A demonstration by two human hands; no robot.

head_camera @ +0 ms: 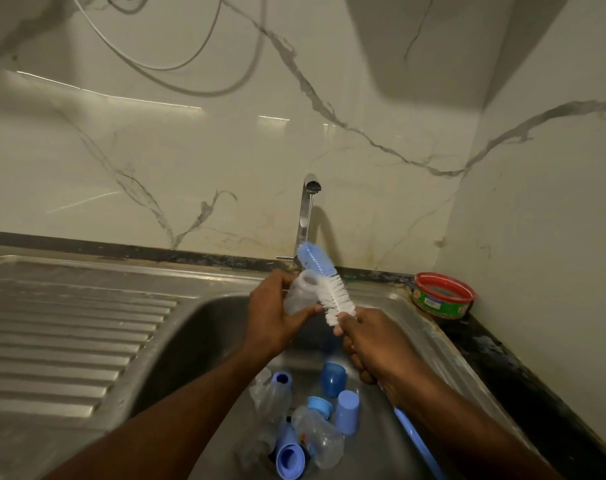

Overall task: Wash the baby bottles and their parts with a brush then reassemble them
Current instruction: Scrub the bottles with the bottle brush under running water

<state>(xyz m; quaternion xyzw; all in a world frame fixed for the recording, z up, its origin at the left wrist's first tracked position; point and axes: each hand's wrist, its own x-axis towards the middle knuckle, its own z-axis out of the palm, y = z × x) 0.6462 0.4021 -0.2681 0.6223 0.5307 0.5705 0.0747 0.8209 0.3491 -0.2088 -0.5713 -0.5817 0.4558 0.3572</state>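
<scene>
Clear bottle sits at frame centre, above the sink basin and just below the tap. Left hand holds it, fingers and thumb curled round the body, mouth tilted up toward the tap. Brush lies across the bottle's neck, white bristles against the rim and blue tip past it (outside the bottle, not inserted, as far as I can tell). Right hand grips the brush just below the bristles, fingers closed tight round it; the blue handle runs down under the right forearm to lower right.

Progress: early, by my read. One bottle in scrubbing, nothing reassembled. Lower centre of the basin holds a pile waiting: at least two more clear bottles, several blue caps and collars, all apart and lying loose. No water visible from the tap. Left: scrub the rest, rinse, reassemble.

Pose: both forearms enter from the bottom edge and converge at centre, hands near each other.

Red-rimmed tub on the counter at right, ridged drainboard on the left.
</scene>
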